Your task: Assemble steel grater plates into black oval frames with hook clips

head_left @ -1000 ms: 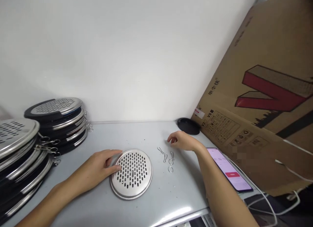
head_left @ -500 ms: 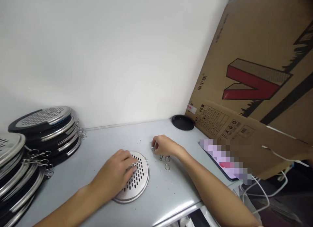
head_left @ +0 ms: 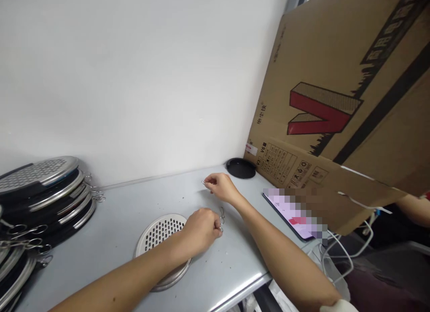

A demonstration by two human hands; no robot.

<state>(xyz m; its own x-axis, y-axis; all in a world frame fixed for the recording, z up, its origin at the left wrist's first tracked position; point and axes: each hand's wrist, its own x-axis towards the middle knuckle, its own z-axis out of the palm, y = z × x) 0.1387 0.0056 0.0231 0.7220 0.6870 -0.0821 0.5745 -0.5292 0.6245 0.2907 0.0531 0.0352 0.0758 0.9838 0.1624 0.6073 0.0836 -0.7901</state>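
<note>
My right hand (head_left: 220, 186) is raised over the bench with its fingertips pinched on a small metal ring (head_left: 203, 182). Lower down, my left hand (head_left: 203, 229) reaches across to loose metal rings, its fingers closed on one ring (head_left: 221, 229) at the bench surface. Just beyond those fingers lies another thin wire ring piece (head_left: 222, 215). Under my left wrist and forearm rests a round perforated metal disc (head_left: 161, 229), partly covered by the arm.
Stacks of perforated discs with black rims (head_left: 50, 182) and wire rings stand at the left. A black round tray (head_left: 241, 168) sits by the wall. A phone (head_left: 289, 215) lies before a large cardboard box (head_left: 322, 110). White cables (head_left: 347, 258) hang at the right; another person's arm (head_left: 414, 209) shows there.
My left hand has left the disc and moved right to the rings. My right hand has lifted away toward the wall, holding a ring. The view has shifted right.
</note>
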